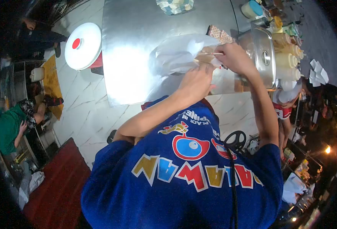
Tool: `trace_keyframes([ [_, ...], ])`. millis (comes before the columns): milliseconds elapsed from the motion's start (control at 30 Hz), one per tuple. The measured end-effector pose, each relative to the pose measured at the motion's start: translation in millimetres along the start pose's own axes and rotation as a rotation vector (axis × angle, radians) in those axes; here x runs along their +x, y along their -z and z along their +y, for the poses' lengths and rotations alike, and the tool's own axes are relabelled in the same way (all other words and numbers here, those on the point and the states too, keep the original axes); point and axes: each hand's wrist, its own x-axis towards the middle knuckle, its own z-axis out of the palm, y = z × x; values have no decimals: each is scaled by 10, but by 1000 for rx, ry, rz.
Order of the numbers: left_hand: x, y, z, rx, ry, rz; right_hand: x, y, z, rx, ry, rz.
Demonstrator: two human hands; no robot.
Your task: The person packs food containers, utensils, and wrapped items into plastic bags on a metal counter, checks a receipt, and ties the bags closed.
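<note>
A person's left hand [198,81] and right hand [233,57] meet at a clear plastic bag [172,53] over a metal counter [128,42]. Right fingers pinch a thin pale stick [212,53]; I cannot tell the left fingers' grip.

blue shirt [183,198] — upside-down "alawan", first letter partly hidden — plus smaller "place in" and "pines".

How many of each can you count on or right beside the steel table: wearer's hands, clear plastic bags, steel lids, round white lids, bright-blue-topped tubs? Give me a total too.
Hands: 2 (left hand, right hand)
Clear plastic bag: 1
Steel lid: 1
Round white lid: 1
Bright-blue-topped tub: 1
Total: 6
</note>
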Motion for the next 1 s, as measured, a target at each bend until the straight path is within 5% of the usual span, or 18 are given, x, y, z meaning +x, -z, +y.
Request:
trace_keyframes([
  [533,-118,-98,104,-34,-15,-101,188,-435,162,-70,130,-9],
  [733,61,-356,77,-11,-134,-20,449,-307,63,162,72,-336],
  [833,67,-357,45,-81,-204,71,324,-440,-13,149,60,-64],
  [933,-9,-203,122,-191,-174,116,298,-536,74,-409,159,26],
  [1000,-158,72,228,-260,-208,257,1,-265,-113,-97,246,153],
])
